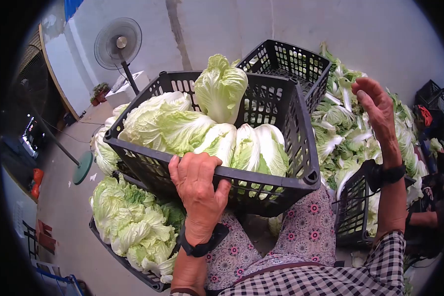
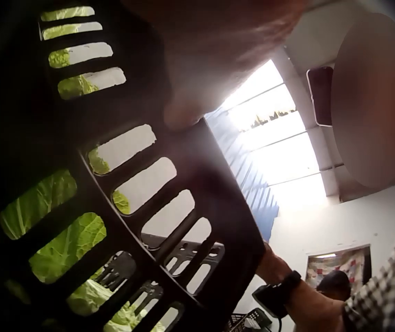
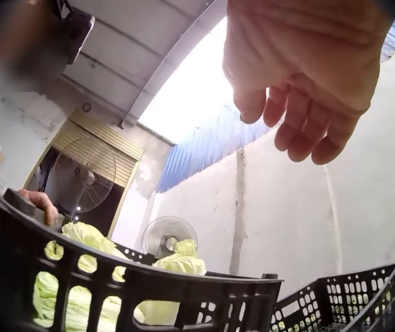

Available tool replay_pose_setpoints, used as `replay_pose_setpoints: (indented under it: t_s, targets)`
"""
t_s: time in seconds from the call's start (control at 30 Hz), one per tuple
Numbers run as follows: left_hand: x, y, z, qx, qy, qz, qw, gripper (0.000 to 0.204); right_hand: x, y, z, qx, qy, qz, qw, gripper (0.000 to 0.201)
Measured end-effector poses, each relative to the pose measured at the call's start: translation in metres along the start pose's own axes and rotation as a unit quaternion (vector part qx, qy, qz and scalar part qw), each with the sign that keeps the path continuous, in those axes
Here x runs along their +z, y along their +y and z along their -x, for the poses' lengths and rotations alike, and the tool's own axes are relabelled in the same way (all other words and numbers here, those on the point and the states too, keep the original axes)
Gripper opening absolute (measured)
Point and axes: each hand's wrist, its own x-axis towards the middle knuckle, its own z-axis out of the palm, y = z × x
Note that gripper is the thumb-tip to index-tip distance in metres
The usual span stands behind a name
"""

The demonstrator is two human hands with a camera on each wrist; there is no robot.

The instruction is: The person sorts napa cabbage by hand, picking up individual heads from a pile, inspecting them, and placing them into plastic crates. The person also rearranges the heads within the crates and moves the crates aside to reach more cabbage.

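Observation:
My left hand (image 1: 200,192) grips the near rim of a black plastic crate (image 1: 305,130), thumb and fingers hooked over the edge. The crate tilts over my lap and holds several napa cabbages (image 1: 254,148). One napa cabbage (image 1: 221,91) stands upright at its far side, leafy end up. To the right of the crate, my right hand (image 1: 377,108) is raised with nothing in it. Its fingers (image 3: 297,131) bend loosely in the right wrist view. From below, the left wrist view shows the slotted crate wall (image 2: 132,242) with leaves behind it.
Another black crate (image 1: 325,64) stands behind. A large cabbage pile (image 1: 350,128) lies at right, with a crate (image 1: 352,207) before it. Lower left is a crateful of cabbages (image 1: 133,222). Two fans stand left, one with a green base (image 1: 83,167). Another person's arm (image 1: 424,219) shows right.

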Motion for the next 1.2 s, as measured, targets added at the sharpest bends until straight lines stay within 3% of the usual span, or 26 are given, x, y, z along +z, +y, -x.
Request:
replay_pose_setpoints:
  t_s: [0.2, 0.27, 0.4, 0.67, 0.83, 0.9, 0.97, 1.07, 1.2]
  targets:
    - [0.001, -0.002, 0.002, -0.003, 0.005, 0.024, 1.000, 0.032, 0.058, -0.026, -0.065, -0.044, -0.092, 0.076, 0.992, 0.049]
    - [0.003, -0.005, 0.002, -0.006, 0.007, 0.040, 0.999, 0.035, 0.087, -0.043, -0.079, -0.099, -0.126, 0.185, 0.970, 0.057]
    - [0.003, -0.011, 0.005, 0.004, 0.014, 0.068, 0.998, 0.040, 0.146, -0.052, -0.112, -0.260, -0.189, 0.333, 0.886, 0.071]
    - [0.012, -0.020, 0.011, 0.010, 0.032, 0.103, 0.994, 0.044, 0.283, -0.027, -0.134, -0.366, -0.329, 0.444, 0.749, 0.086]
    - [0.018, -0.022, 0.014, 0.025, 0.048, 0.084, 0.995, 0.034, 0.319, 0.001, -0.136, -0.423, -0.367, 0.535, 0.632, 0.086]
    - [0.016, -0.022, 0.014, 0.019, 0.044, 0.071, 0.996, 0.020, 0.326, 0.007, -0.138, -0.381, -0.388, 0.547, 0.637, 0.084]
    - [0.016, -0.023, 0.014, 0.021, 0.046, 0.071, 0.996, 0.020, 0.329, 0.006, -0.134, -0.363, -0.382, 0.538, 0.658, 0.075]
    - [0.021, -0.024, 0.016, 0.030, 0.058, 0.073, 0.995, 0.026, 0.321, -0.012, -0.125, -0.234, -0.416, 0.604, 0.638, 0.070]
    - [0.020, -0.024, 0.016, 0.030, 0.057, 0.083, 0.995, 0.029, 0.300, -0.001, -0.113, -0.318, -0.383, 0.602, 0.625, 0.057]
